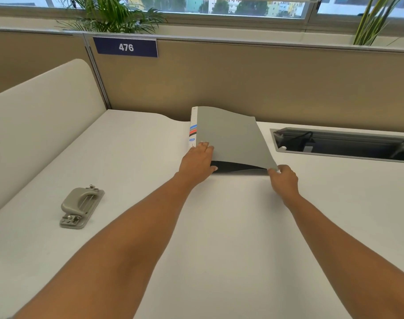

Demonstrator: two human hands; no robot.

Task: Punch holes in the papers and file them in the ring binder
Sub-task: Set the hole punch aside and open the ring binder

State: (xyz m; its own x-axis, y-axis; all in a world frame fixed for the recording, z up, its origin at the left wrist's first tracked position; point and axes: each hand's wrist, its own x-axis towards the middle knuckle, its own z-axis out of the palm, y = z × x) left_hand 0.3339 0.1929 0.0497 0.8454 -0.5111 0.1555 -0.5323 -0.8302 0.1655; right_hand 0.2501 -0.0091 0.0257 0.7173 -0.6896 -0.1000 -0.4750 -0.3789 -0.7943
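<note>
Both bare forearms reach forward from the bottom edge across the white desk (231,238). Left hand (197,163) lies palm-down on the near left corner of the grey ring binder (231,137), fingers together and flat on the cover near the spine, thumb hooked under the near edge. Right hand (284,178) pinches the cover's near right corner between thumb and fingertips. Cover raised slightly on that side; a dark wedge of the interior shows beneath it along the near edge. What is inside cannot be told.

Binder sits at the far middle of the desk, close to the tan partition (242,84), spine to the left with coloured stripes on its label. Grey hole punch (81,207) rests alone on the desk, well to the left and nearer the camera. Open cable tray (344,143) sunk in the desk to the binder's right. Blue sign (125,47) reading 476 on the partition; plants (113,14) and windows beyond.
</note>
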